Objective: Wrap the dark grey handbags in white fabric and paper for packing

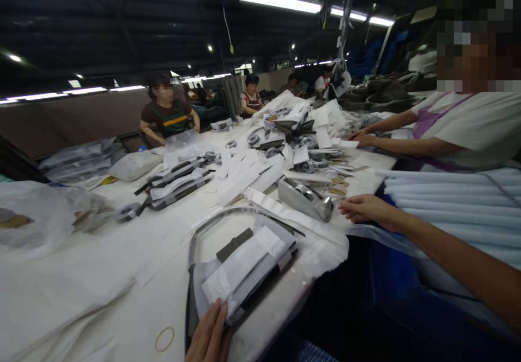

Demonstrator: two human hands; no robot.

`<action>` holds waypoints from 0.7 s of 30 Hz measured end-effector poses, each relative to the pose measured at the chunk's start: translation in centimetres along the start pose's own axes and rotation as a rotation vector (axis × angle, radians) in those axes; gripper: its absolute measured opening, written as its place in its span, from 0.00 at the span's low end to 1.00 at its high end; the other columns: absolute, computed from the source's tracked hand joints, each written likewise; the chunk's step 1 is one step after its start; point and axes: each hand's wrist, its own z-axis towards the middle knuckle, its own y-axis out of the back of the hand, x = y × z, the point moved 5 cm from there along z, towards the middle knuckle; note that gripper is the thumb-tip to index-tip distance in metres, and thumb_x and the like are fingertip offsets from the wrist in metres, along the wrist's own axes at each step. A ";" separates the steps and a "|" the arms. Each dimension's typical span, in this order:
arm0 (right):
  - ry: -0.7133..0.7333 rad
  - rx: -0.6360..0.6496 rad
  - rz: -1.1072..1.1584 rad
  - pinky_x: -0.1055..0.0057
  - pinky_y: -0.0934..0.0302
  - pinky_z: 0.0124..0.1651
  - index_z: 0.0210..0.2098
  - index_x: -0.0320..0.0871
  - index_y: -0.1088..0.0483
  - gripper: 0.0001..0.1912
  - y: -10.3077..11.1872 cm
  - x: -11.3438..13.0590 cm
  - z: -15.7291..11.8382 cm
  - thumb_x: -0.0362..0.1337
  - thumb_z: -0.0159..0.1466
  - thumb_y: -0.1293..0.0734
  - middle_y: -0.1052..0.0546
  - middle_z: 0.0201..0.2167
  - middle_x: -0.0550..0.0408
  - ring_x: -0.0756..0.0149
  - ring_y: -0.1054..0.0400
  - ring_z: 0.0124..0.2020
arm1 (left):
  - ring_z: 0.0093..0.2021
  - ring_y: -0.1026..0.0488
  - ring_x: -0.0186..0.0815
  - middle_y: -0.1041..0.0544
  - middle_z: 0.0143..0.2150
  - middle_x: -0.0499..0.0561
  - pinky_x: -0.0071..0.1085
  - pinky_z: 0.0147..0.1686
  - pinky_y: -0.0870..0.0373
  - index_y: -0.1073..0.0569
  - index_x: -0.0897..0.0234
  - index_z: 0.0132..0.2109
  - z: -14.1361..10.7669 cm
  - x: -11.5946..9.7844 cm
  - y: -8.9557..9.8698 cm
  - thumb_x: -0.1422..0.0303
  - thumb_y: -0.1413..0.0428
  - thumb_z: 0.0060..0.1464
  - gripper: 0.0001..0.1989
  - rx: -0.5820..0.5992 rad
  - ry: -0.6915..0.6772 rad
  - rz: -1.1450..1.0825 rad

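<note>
A grey bag (246,291), folded flat with white wrapping over it and a dark strap curving above, lies near the table's front edge. My left hand (209,332) rests on its near end, fingers stretched out along the wrapping. Farther right, beside the cutting end of a grey tape dispenser (305,196), is my right hand (368,210). Its fingers are bent together near the thumb; anything thin between them is too small to make out. White plastic sheeting (321,242) spreads under and in front of the dispenser.
Wrapped bags and rolled straps (179,180) are heaped along the table (101,259). A rubber band (164,339) lies near the front. Light-blue foam tubes (451,199) stand at the right. A co-worker (459,118) reaches in from the right; another person (171,112) stands across.
</note>
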 end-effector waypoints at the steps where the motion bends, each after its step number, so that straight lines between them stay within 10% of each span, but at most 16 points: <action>1: -0.042 0.043 0.013 0.73 0.31 0.30 0.34 0.36 0.21 0.21 -0.8 -0.6 -0.4 0.48 0.66 0.36 0.19 0.31 0.39 0.64 0.24 0.28 | 0.58 0.27 0.39 0.27 0.60 0.54 0.34 0.60 0.30 0.45 0.56 0.70 0.1 0.0 0.2 0.75 0.50 0.64 0.30 0.006 -0.002 0.006; 9: -0.153 0.039 -0.116 0.65 0.30 0.34 0.32 0.40 0.24 0.18 -1.8 -3.3 -0.7 0.49 0.62 0.35 0.20 0.29 0.46 0.60 0.26 0.28 | 0.58 0.28 0.40 0.29 0.62 0.55 0.34 0.59 0.30 0.49 0.59 0.71 1.5 -1.2 1.8 0.75 0.48 0.63 0.33 0.098 -0.005 0.104; 15: 0.239 0.106 -0.320 0.60 0.33 0.49 0.39 0.47 0.22 0.16 -1.2 4.2 -3.4 0.49 0.63 0.37 0.19 0.40 0.51 0.54 0.25 0.42 | 0.59 0.28 0.40 0.33 0.65 0.51 0.34 0.59 0.30 0.43 0.57 0.69 1.5 -2.0 2.0 0.72 0.50 0.65 0.27 0.074 0.131 0.069; 21: 0.339 0.456 -0.196 0.68 0.32 0.38 0.39 0.48 0.22 0.13 -7.0 12.6 -4.3 0.47 0.66 0.36 0.20 0.32 0.53 0.61 0.26 0.33 | 0.57 0.27 0.42 0.31 0.63 0.55 0.34 0.53 0.25 0.32 0.59 0.62 1.9 -2.4 2.6 0.73 0.48 0.63 0.21 0.044 0.248 0.092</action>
